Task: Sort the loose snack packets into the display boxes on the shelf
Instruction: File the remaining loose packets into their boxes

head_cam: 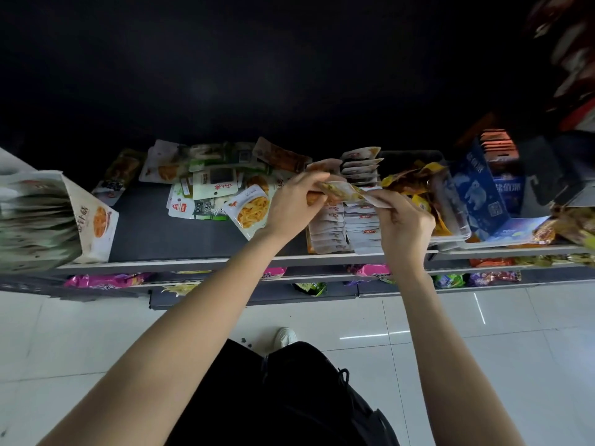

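Packets held between both hands above the shelf, over the filed rows of white packets standing on edge. Left hand curled round the near end of the bunch, thumb on top; right hand pinching the other end with fingertips (how many packets in the bunch, hard to tell). Yellowish print on the top one, white backs showing at the right edge.

Step in hand, by the look of it: squaring up a small bunch before filing it into a row. Next move likely calls for turning the bunch on edge, matching its print to the right row, and sliding it in without toppling the packets already standing.

Just left of the hands, a loose pile of mixed packets lying flat on the dark shelf, clearly not yet sorted, so plenty of the task left. Further left, a white box full of green-edged packets, tilted toward the camera. To the right, a clear tray of yellow and orange packets, then a blue box. Below, lower shelves with pink, purple and green bags; pale tiled floor underneath.
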A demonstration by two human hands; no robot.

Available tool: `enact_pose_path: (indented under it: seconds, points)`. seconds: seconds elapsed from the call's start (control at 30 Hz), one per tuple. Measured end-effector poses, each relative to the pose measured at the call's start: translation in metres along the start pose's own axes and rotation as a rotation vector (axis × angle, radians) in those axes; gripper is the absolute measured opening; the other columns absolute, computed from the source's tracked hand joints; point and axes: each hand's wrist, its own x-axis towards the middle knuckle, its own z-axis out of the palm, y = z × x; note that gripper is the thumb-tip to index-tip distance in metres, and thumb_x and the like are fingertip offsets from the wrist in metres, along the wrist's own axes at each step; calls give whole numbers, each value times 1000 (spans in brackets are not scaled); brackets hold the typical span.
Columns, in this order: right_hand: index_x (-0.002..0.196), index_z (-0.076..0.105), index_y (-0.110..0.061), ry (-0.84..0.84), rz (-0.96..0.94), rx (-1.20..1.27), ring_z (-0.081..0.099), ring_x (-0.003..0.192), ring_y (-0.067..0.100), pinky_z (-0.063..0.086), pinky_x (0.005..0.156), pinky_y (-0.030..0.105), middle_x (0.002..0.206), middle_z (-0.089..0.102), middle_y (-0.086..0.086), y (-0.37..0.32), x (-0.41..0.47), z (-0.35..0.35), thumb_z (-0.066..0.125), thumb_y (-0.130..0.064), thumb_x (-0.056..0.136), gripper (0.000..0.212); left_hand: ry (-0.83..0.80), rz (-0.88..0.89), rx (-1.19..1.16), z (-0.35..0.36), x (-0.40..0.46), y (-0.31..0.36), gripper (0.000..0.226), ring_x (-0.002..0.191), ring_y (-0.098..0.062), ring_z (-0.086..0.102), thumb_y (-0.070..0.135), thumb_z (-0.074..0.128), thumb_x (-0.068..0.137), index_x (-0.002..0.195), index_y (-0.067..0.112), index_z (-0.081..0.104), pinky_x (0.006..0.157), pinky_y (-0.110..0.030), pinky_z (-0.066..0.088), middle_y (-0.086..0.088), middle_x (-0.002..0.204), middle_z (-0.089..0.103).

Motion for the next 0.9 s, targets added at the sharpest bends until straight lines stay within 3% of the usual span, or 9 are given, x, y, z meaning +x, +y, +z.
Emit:
enact_pose_path:
  seconds: [0.07, 0.17, 0.27, 0.4, 0.5, 0.63, 0.73, 0.83, 0.9]
  points:
    - [95, 74, -9, -27, -15, 4, 56, 63, 6, 44, 56, 15, 82, 71, -2, 2, 3, -1, 65, 9, 81, 25, -63, 15, 7, -4, 3, -6, 47, 117, -16, 54, 8, 60, 88, 132, 22, 52, 96, -33, 47, 1, 129, 57]
    - [95, 74, -6, -86, -134, -30, 67, 73, 16, 53, 62, 22, 90, 73, 5, 5, 11, 2, 57, 12, 79, 30, -150, 9, 36, -13, 9, -13, 54, 123, -15, 48, 10, 60, 88, 138, 24, 45, 100, -33, 42, 2, 134, 54]
    - [93, 73, -7, -211, -353, -197, 68, 65, 22, 53, 47, 26, 86, 72, 8, 6, 21, 24, 46, 11, 74, 37, -202, 25, 34, -18, 10, -16, 56, 126, -15, 46, 16, 63, 88, 139, 26, 43, 99, -33, 40, 2, 135, 53]
    - [91, 70, -11, -423, -420, -515, 64, 60, 26, 48, 39, 28, 85, 69, 7, 10, 20, 58, 66, 11, 63, 36, -156, 80, 25, -17, 5, -21, 54, 117, -16, 52, 15, 67, 84, 135, 24, 49, 92, -37, 48, -1, 127, 57]
    - [92, 70, -12, -312, -468, -564, 62, 68, 25, 49, 54, 29, 85, 69, 6, 7, 20, 58, 48, 5, 71, 34, -109, 96, 26, -13, 2, -26, 47, 114, -16, 54, 20, 69, 84, 129, 20, 54, 90, -39, 49, -1, 122, 60]
    - [71, 67, -14, -304, -478, -574, 57, 54, 21, 43, 62, 29, 79, 69, 1, 9, 21, 63, 63, 9, 59, 27, -34, 117, 65, -13, 0, -28, 31, 108, -16, 57, 26, 70, 83, 112, 18, 63, 85, -37, 50, 2, 113, 64]
    - [68, 68, -17, -342, -440, -645, 55, 50, 20, 41, 68, 31, 69, 66, -1, 10, 18, 70, 65, 7, 59, 26, -34, 107, 96, -14, -7, -29, 23, 105, -16, 58, 28, 69, 84, 106, 21, 66, 80, -32, 48, 4, 108, 65]
    - [76, 71, -17, -304, -446, -620, 60, 61, 21, 39, 70, 32, 73, 68, 0, 10, 10, 67, 59, 7, 66, 29, 26, 26, 96, -17, -20, -32, 18, 93, -10, 60, 29, 67, 86, 101, 21, 64, 68, -28, 49, 10, 97, 66]
    - [85, 73, -15, -227, -438, -496, 63, 73, 22, 40, 70, 33, 81, 71, 2, 3, -5, 59, 53, 4, 75, 29, 123, -149, 62, -19, -35, -40, 18, 79, -5, 59, 33, 64, 87, 99, 20, 60, 62, -25, 48, 13, 87, 64]
